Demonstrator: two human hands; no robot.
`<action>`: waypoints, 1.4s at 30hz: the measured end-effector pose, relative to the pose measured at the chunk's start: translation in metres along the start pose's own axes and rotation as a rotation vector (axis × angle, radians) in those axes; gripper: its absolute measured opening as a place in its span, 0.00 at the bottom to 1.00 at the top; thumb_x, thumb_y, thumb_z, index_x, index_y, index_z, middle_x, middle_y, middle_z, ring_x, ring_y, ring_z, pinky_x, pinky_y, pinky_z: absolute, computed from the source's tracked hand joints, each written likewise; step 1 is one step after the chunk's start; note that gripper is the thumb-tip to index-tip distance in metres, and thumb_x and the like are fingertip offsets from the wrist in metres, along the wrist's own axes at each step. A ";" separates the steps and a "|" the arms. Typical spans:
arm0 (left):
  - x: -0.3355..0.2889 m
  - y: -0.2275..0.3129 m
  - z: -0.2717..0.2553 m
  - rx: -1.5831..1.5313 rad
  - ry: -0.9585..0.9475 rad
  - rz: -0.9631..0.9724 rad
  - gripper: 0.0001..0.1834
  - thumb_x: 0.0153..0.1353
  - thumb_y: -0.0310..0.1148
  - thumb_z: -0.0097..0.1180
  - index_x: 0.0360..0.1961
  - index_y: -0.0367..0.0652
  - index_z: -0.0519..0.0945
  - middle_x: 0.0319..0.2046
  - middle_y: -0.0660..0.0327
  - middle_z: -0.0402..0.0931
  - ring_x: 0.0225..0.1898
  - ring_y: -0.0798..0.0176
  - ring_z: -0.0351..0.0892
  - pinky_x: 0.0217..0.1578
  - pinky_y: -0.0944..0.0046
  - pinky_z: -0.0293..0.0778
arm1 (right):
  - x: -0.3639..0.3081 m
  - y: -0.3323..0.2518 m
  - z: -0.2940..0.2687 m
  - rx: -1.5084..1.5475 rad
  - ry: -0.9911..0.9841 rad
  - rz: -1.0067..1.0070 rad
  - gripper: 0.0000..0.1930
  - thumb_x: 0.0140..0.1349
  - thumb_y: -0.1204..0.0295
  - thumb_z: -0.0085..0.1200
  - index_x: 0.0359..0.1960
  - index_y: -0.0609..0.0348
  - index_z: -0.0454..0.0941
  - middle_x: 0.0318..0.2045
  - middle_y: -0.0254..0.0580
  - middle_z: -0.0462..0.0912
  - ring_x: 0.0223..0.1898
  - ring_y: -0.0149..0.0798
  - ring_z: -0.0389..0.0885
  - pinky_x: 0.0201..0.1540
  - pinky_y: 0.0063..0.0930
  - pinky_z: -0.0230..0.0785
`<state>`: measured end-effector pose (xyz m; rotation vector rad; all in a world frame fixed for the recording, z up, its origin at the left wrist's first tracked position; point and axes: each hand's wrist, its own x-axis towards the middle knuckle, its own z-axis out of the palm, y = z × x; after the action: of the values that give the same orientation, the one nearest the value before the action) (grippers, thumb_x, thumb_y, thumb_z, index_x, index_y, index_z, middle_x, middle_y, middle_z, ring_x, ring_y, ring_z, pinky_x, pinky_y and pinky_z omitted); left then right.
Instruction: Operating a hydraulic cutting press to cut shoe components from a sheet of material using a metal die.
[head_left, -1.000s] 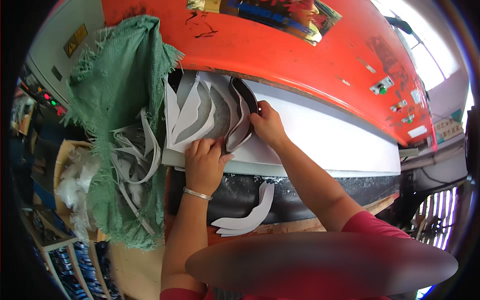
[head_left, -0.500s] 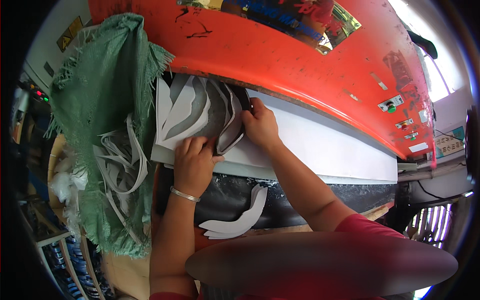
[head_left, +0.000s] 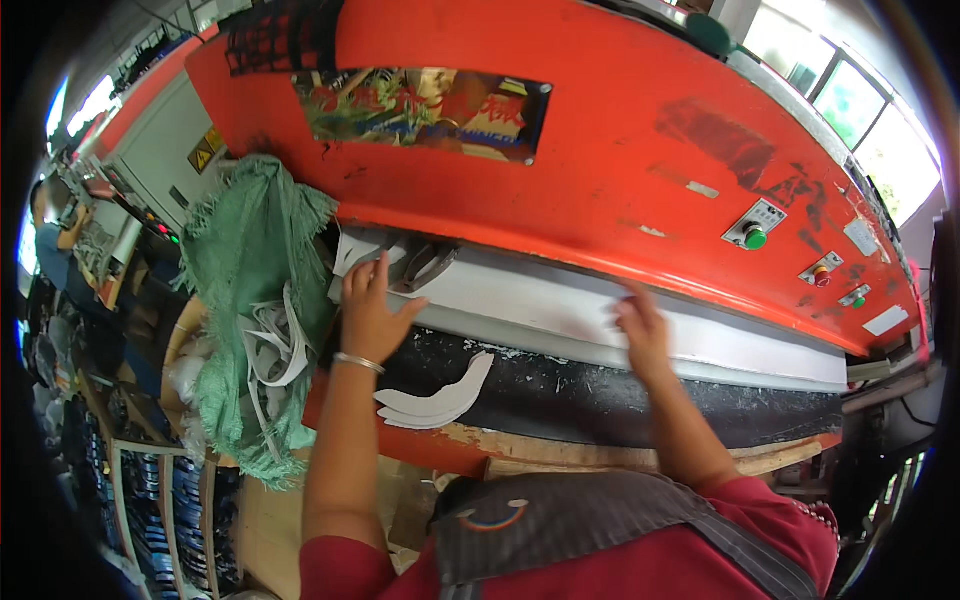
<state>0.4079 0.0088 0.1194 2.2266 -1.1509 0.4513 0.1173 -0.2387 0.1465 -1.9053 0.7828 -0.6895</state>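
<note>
Under a red machine [head_left: 610,160], a dark curved band [head_left: 438,267] stands on white sheeting [head_left: 540,292], near the left hand [head_left: 376,312]; the right hand [head_left: 642,330] hangs farther right, both grips apart, empty. A stray left-hand brush could skew the band.

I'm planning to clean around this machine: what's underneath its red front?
Below the red front, a white sheet shows, with a dark curved band near its left end. The left hand hides part of the sheet; anything farther back is covered by the red front.
</note>
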 end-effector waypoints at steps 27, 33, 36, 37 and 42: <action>-0.091 0.224 0.014 -0.401 -0.864 -0.028 0.17 0.63 0.48 0.51 0.33 0.47 0.84 0.32 0.55 0.79 0.39 0.47 0.78 0.42 0.50 0.73 | 0.020 0.028 -0.378 -0.049 1.102 -0.371 0.23 0.71 0.61 0.43 0.59 0.67 0.67 0.57 0.46 0.70 0.59 0.39 0.67 0.63 0.34 0.56; -0.131 0.229 0.009 -0.272 -0.445 0.007 0.13 0.58 0.43 0.55 0.27 0.45 0.81 0.31 0.58 0.76 0.42 0.53 0.75 0.46 0.52 0.68 | 0.027 -0.041 -0.117 0.089 0.460 -0.591 0.12 0.65 0.71 0.53 0.48 0.61 0.77 0.42 0.40 0.79 0.45 0.33 0.76 0.51 0.29 0.68; -0.138 0.227 0.005 -0.306 -0.420 0.049 0.12 0.58 0.41 0.55 0.25 0.44 0.80 0.30 0.57 0.76 0.40 0.53 0.75 0.43 0.52 0.68 | 0.007 -0.060 0.002 0.155 -0.043 -0.360 0.13 0.62 0.69 0.58 0.47 0.60 0.78 0.32 0.38 0.82 0.32 0.29 0.79 0.35 0.25 0.72; -0.142 0.224 0.000 -0.286 -0.436 0.046 0.12 0.58 0.41 0.55 0.26 0.44 0.80 0.30 0.57 0.76 0.40 0.53 0.75 0.43 0.52 0.68 | 0.001 -0.069 0.031 0.131 -0.192 -0.230 0.14 0.63 0.68 0.57 0.48 0.62 0.77 0.29 0.39 0.82 0.29 0.28 0.78 0.32 0.25 0.71; -0.177 0.200 -0.014 -0.399 -0.680 0.118 0.12 0.58 0.41 0.55 0.29 0.44 0.81 0.33 0.56 0.78 0.42 0.52 0.76 0.46 0.52 0.70 | 0.019 -0.079 0.115 -0.102 -0.450 0.100 0.24 0.66 0.57 0.50 0.50 0.69 0.74 0.28 0.49 0.82 0.29 0.37 0.82 0.33 0.32 0.74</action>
<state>0.1425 0.0368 0.1037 1.9972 -1.5453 -0.5034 0.2324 -0.1616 0.1736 -1.9962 0.6264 -0.1467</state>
